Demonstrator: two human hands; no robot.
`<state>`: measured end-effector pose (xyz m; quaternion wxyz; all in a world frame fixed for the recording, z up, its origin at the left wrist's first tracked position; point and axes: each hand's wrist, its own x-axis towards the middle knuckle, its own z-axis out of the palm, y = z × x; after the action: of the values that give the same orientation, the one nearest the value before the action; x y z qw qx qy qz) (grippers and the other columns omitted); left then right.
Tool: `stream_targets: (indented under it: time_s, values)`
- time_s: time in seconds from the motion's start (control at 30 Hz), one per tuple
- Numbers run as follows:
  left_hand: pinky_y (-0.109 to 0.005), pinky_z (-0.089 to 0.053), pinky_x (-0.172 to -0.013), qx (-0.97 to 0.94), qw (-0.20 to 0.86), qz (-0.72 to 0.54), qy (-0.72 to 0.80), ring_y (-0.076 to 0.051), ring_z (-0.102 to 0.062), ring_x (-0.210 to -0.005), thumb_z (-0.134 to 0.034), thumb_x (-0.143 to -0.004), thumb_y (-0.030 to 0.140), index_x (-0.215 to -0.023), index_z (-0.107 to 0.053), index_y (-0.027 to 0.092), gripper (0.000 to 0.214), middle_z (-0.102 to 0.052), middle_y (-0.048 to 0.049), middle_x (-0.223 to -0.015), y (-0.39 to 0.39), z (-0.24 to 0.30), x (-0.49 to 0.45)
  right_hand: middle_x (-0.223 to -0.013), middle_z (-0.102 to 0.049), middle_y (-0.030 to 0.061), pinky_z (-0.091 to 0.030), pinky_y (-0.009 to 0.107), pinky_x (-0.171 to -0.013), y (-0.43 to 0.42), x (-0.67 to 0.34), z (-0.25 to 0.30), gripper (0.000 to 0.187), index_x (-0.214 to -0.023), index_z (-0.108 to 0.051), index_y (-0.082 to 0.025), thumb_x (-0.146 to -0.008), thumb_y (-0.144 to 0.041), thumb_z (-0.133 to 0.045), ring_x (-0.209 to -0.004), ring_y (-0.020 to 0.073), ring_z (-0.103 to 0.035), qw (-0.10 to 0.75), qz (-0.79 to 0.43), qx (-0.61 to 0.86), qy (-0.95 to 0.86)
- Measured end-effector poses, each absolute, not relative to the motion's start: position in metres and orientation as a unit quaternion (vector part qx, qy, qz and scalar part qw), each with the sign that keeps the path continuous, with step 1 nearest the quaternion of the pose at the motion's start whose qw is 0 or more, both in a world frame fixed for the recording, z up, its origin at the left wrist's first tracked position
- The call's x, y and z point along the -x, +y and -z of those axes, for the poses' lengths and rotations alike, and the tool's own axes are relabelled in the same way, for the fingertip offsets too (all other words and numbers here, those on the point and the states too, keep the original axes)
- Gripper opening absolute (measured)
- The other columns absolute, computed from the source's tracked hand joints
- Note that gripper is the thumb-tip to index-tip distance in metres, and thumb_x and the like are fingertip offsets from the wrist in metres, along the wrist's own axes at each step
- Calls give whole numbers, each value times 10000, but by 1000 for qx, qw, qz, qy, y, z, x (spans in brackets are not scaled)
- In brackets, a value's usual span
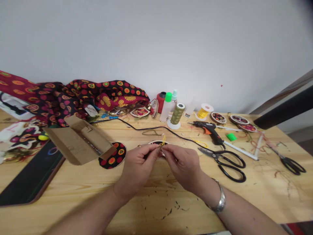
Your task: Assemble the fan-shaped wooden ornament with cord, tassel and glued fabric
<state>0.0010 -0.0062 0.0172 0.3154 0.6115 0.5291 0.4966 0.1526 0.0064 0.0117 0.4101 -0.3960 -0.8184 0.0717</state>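
Note:
My left hand (139, 166) and my right hand (183, 163) meet at the middle of the table, thumbs and forefingers pinched together. Between the fingertips a small loop of yellow cord (163, 140) sticks up, and both hands grip it. Just behind and below them lies a round patterned disc with a pale rim (151, 142), mostly hidden by my fingers. Left of my left hand is a black fabric circle with red and orange flowers (119, 155), partly under an open cardboard box (83, 147). Black-handled scissors (227, 161) lie to the right of my right hand.
A glue gun (210, 130) with a black cable lies behind the scissors. Thread spools (177, 116), bottles (167, 106) and a yellow cord spool (203, 112) stand along the wall. Patterned cloth (97, 94) is heaped at the back left. A second pair of scissors (292, 164) lies far right.

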Motion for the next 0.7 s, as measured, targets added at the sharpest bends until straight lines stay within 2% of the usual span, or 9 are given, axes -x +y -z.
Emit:
stream_targets:
  time_s: [0.23, 0.4, 0.7]
  values:
    - [-177, -512, -701, -561, 408, -508, 511, -112, -661, -703, -618, -759, 156, -792, -743, 214, 142, -738, 36, -744, -4, -20, -1, -775, -719, 10, -466, 164, -614, 7, -153, -11, 110, -894, -605, -177, -869, -137, -505, -653, 89, -659, 428, -54, 372, -822]
    - [-161, -495, -716, -551, 420, -508, 512, -97, -646, -695, -619, -756, 143, -728, -738, 218, 144, -724, 51, -704, -3, -21, 1, -794, -721, 10, -480, 171, -630, 8, -154, -11, 131, -926, -607, -180, -867, -128, -502, -673, 93, -663, 423, -48, 366, -827]
    - [-187, -494, -732, -537, 431, -503, 523, -112, -640, -702, -625, -757, 166, -755, -736, 209, 119, -727, 36, -717, -2, -21, 1, -825, -717, 24, -485, 192, -641, 8, -155, -10, 182, -1017, -588, -165, -866, -117, -499, -698, 102, -656, 414, -37, 357, -837]
